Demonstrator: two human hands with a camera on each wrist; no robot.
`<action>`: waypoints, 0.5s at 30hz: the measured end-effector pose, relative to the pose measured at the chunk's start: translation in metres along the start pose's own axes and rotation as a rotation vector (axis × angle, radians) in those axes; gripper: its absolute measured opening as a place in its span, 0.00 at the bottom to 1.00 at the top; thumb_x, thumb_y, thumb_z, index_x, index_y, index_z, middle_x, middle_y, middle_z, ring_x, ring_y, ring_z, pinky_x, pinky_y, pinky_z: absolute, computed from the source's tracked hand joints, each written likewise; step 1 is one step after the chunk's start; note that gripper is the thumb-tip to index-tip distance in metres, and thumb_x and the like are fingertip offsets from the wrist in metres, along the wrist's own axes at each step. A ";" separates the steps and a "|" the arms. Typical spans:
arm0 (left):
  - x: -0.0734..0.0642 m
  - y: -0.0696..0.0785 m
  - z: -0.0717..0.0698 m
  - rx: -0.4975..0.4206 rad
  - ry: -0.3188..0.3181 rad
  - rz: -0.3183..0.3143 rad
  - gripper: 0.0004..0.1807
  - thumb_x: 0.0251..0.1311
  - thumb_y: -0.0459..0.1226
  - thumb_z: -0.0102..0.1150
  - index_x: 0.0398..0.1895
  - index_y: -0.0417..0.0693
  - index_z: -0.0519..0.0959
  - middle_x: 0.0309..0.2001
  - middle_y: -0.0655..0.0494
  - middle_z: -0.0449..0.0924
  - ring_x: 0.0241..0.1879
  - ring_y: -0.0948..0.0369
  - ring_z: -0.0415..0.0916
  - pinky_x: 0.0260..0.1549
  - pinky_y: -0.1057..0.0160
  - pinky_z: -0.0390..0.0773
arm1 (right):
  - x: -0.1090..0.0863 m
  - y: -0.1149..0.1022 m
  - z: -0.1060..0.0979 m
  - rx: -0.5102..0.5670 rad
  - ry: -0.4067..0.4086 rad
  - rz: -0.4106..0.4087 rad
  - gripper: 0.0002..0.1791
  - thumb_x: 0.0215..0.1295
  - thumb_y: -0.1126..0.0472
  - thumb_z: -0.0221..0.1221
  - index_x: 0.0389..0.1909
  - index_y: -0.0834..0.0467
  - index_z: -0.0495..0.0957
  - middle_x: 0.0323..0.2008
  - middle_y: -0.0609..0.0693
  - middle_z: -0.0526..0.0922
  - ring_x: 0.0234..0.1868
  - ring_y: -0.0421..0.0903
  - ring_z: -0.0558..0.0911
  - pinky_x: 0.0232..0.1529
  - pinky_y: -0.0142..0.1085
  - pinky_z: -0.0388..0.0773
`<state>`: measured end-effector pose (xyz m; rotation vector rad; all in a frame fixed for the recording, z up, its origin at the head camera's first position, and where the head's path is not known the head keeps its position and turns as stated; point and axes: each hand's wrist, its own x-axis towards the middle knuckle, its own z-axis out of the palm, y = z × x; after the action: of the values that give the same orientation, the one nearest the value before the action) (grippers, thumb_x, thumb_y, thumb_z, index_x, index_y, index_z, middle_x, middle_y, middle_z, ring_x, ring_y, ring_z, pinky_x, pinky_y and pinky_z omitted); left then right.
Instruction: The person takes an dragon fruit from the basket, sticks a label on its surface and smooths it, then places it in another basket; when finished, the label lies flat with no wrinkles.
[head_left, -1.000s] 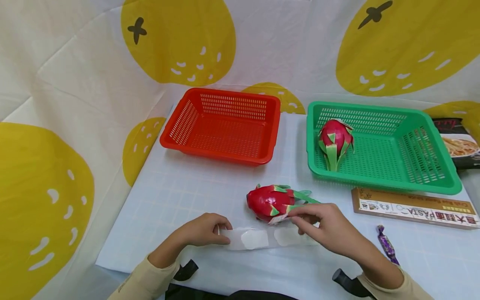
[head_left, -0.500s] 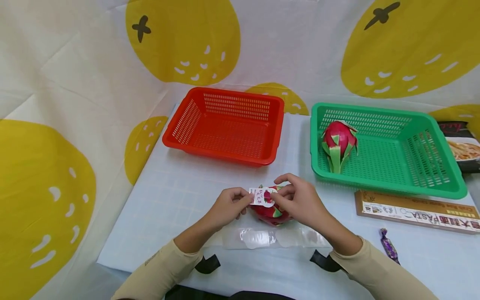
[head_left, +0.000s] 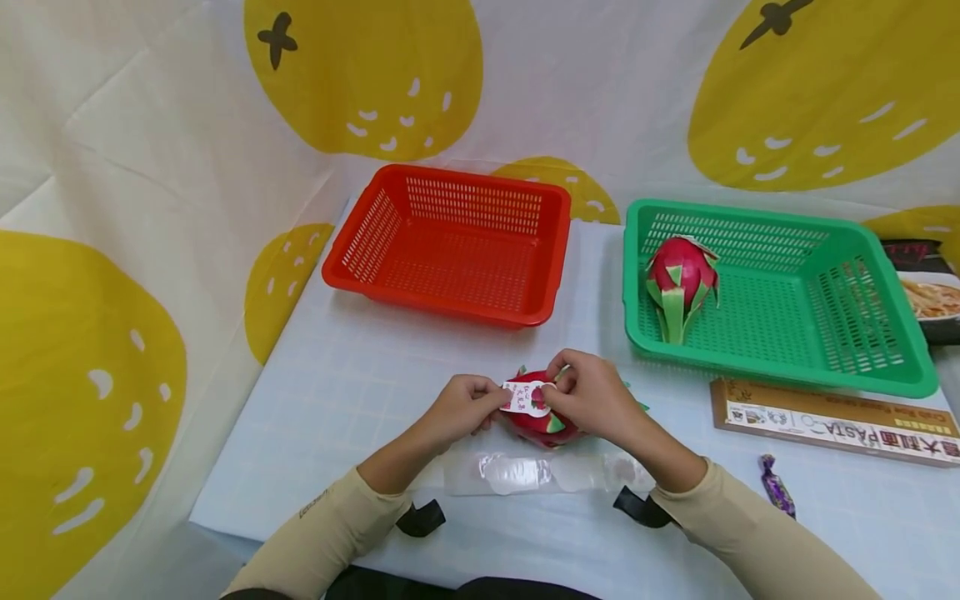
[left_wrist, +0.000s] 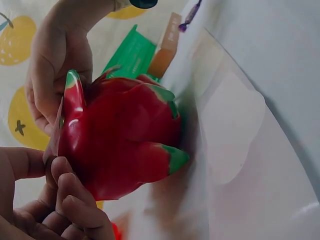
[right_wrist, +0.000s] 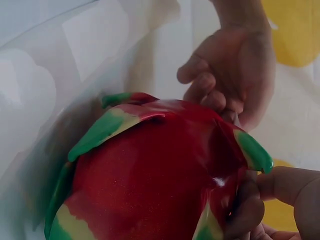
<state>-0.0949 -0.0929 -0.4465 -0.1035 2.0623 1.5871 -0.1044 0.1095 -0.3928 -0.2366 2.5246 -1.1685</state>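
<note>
A red dragon fruit (head_left: 542, 431) with green-tipped scales lies on the table, partly hidden by the hands. Across its upper side is a white printed sticker (head_left: 522, 398) with a small fruit picture. My left hand (head_left: 462, 408) pinches the sticker's left end between thumb and fingers. At its right end, my right hand (head_left: 600, 396) pinches it too. In the left wrist view, the sticker (left_wrist: 55, 131) is edge-on against the dragon fruit (left_wrist: 125, 135); how much of it sticks cannot be told. A translucent backing strip (head_left: 465, 475) with pale label shapes lies in front.
Behind stands a red basket (head_left: 450, 307). The green basket (head_left: 780, 375) on the right holds another dragon fruit (head_left: 681, 279). A pasta box (head_left: 832, 423) and a purple-wrapped candy (head_left: 777, 486) lie at the right. A dark food package (head_left: 930, 296) sits beyond the green basket.
My left hand has left the backing strip and come up to the sticker's left end. My right hand has brought the sticker up and left over the dragon fruit. Little differs since half a second ago.
</note>
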 end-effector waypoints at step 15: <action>0.003 -0.021 -0.007 0.002 -0.043 0.089 0.15 0.58 0.46 0.62 0.29 0.42 0.77 0.23 0.44 0.77 0.21 0.59 0.69 0.23 0.67 0.71 | -0.001 0.004 0.001 -0.014 0.009 0.001 0.15 0.53 0.58 0.65 0.37 0.61 0.75 0.16 0.48 0.75 0.16 0.43 0.74 0.18 0.32 0.75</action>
<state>-0.0920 -0.1046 -0.4646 0.0233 2.0609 1.6250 -0.1029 0.1117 -0.3966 -0.2338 2.5413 -1.1540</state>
